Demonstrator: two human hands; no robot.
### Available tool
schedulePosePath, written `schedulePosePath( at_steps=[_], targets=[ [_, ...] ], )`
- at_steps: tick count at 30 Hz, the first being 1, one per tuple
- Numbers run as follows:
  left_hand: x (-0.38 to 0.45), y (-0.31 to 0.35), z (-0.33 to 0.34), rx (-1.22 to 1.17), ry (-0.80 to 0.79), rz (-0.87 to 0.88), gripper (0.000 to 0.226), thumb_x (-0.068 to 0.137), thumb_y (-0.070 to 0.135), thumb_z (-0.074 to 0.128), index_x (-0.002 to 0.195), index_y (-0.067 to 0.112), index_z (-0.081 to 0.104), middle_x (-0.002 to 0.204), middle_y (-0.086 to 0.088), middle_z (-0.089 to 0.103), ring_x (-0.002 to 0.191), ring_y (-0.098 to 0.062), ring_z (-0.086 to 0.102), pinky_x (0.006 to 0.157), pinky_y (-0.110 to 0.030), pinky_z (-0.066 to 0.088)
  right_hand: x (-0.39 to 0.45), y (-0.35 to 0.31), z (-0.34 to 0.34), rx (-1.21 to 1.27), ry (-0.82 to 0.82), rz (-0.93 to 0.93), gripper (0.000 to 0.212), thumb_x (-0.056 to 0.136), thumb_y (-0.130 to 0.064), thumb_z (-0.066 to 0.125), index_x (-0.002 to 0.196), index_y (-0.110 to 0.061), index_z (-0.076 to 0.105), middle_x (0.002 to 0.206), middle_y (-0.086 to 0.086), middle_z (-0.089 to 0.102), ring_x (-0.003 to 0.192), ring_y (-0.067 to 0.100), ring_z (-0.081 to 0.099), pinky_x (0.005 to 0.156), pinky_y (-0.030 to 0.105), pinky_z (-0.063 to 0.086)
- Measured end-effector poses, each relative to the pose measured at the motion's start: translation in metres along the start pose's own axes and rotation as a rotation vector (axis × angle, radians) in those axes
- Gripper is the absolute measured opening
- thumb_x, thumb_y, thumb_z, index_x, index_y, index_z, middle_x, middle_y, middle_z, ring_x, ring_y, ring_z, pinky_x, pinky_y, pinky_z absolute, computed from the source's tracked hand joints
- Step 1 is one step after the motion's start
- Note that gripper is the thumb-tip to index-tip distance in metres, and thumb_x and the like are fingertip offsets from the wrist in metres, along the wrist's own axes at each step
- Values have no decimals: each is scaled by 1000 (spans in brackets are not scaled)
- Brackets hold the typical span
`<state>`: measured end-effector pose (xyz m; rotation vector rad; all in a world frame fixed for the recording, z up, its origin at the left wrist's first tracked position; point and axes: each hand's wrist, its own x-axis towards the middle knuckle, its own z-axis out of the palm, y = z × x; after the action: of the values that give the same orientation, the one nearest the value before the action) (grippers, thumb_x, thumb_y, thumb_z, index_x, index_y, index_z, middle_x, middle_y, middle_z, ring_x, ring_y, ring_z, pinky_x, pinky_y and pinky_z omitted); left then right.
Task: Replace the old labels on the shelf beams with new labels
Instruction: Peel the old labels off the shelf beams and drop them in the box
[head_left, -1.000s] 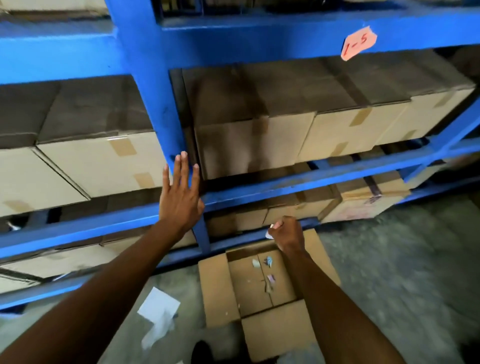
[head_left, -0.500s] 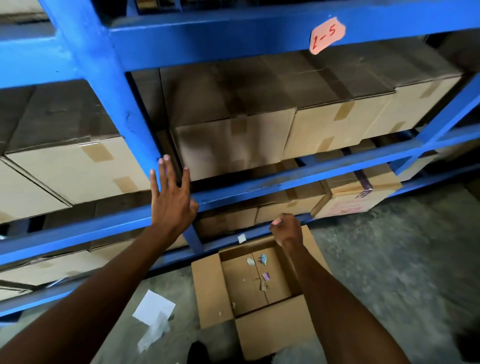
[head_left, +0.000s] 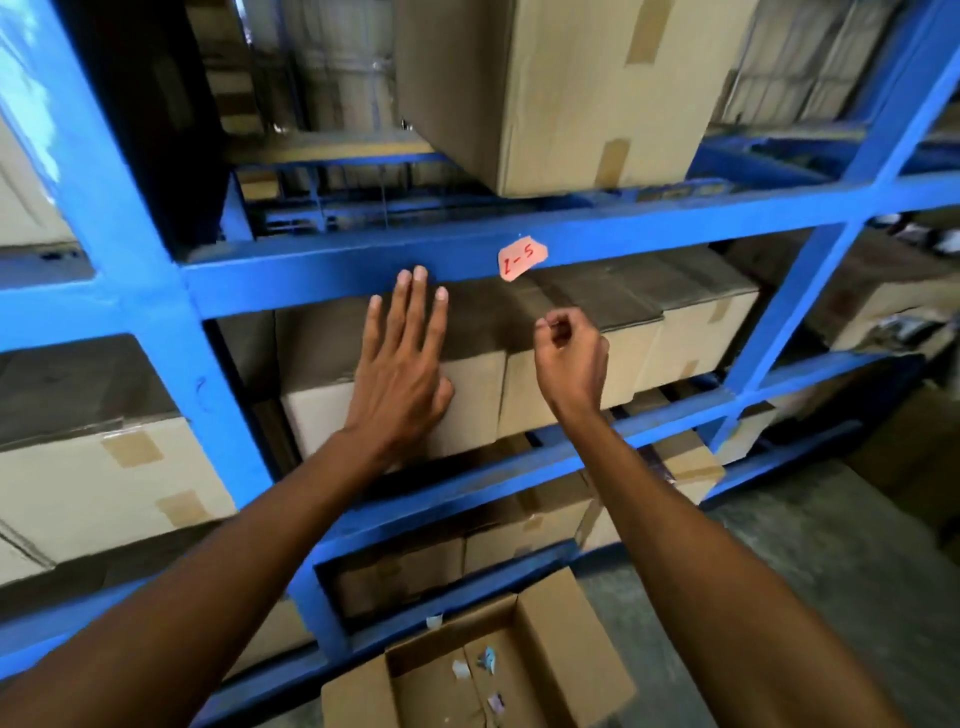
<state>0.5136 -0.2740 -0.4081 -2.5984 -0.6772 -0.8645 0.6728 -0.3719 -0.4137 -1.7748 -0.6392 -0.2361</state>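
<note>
Both hands are up higher now. The left hand (head_left: 402, 364) reaches the blue beam (head_left: 322, 270), and the right hand (head_left: 571, 358) is near the pink label (head_left: 522, 258).

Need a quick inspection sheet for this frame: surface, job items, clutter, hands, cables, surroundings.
Surface: blue shelf beam, paint intact where visible.
Job's things: orange label marked "1-5" stuck on the beam, tilted, its lower edge hanging below the beam.
Clutter: open box on the floor with paper scraps inside.
Hands: left hand open and flat, fingertips at the beam's lower edge; right hand below the label, fingers curled, pinching something too small to tell.
Cables: nothing seen.
Surroundings: taped cartons on the shelf levels, concrete floor.
</note>
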Motion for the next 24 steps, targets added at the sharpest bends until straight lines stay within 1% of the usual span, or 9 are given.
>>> schedulePosePath(
  at_steps=[3, 6, 8, 10, 12, 15, 17, 21, 24],
  targets=[
    [23, -8, -4, 90, -48, -46, 93, 73, 24, 63, 148, 3, 12, 157, -23, 5, 146, -34, 0, 117, -46, -10, 36, -23, -5, 14, 39, -94, 20, 84, -21, 60, 102, -15, 62, 92, 8, 69, 84, 22, 64, 75, 29, 48],
    [28, -22, -1, 177, -117, -46, 100, 74, 27, 67, 149, 5, 5, 157, -21, -4, 145, -33, -9, 116, -47, -11, 60, -34, -3, -33, 39, -185, 27, 83, -21, 63, 108, -10, 64, 100, 10, 65, 91, 22, 62, 80, 32, 49],
    [27, -28, 1, 217, -139, -29, 103, 74, 30, 68, 148, 7, 0, 157, -20, -9, 145, -33, -12, 116, -45, -11, 68, -36, 1, -53, 19, -194, 26, 83, -20, 65, 106, -9, 66, 103, 10, 65, 93, 22, 62, 82, 33, 52],
    [26, -30, 3, 235, -139, -17, 103, 73, 31, 68, 148, 8, 1, 157, -20, -8, 145, -33, -10, 116, -46, -10, 72, -35, 8, -56, 3, -183, 22, 81, -19, 67, 100, -8, 67, 102, 10, 65, 91, 23, 63, 82, 40, 54],
    [26, -29, 3, 253, -123, 3, 103, 73, 32, 68, 149, 7, 2, 157, -21, -7, 145, -34, -9, 116, -46, -9, 73, -36, 13, -52, -8, -153, 17, 79, -18, 69, 94, -10, 66, 100, 9, 65, 90, 22, 63, 80, 42, 55],
    [26, -30, 1, 270, -113, 20, 101, 73, 33, 67, 149, 6, 6, 157, -21, -2, 146, -34, -5, 119, -48, 1, 72, -36, 18, -24, -1, -120, 15, 78, -15, 70, 90, -13, 61, 96, 7, 64, 87, 20, 62, 76, 41, 56],
    [25, -32, 0, 280, -111, 33, 101, 73, 34, 66, 149, 6, 7, 157, -21, -1, 146, -34, -4, 118, -48, 4, 70, -37, 20, -16, -30, -102, 14, 79, -14, 69, 90, -13, 59, 94, 7, 65, 87, 19, 63, 75, 37, 56],
    [25, -37, 1, 269, -120, 67, 100, 76, 36, 63, 150, 8, 1, 157, -19, -10, 145, -31, -14, 118, -45, -8, 56, -40, 17, -2, -131, -95, 11, 80, -13, 67, 87, -14, 59, 90, 5, 66, 83, 17, 63, 74, 39, 57],
    [21, -44, 0, 279, -131, 108, 98, 78, 38, 61, 150, 8, 1, 157, -19, -10, 145, -31, -12, 117, -46, -6, 30, -37, 16, -25, -236, -171, 8, 77, -9, 62, 83, -15, 62, 83, 4, 66, 77, 17, 63, 71, 39, 56]
  ],
)
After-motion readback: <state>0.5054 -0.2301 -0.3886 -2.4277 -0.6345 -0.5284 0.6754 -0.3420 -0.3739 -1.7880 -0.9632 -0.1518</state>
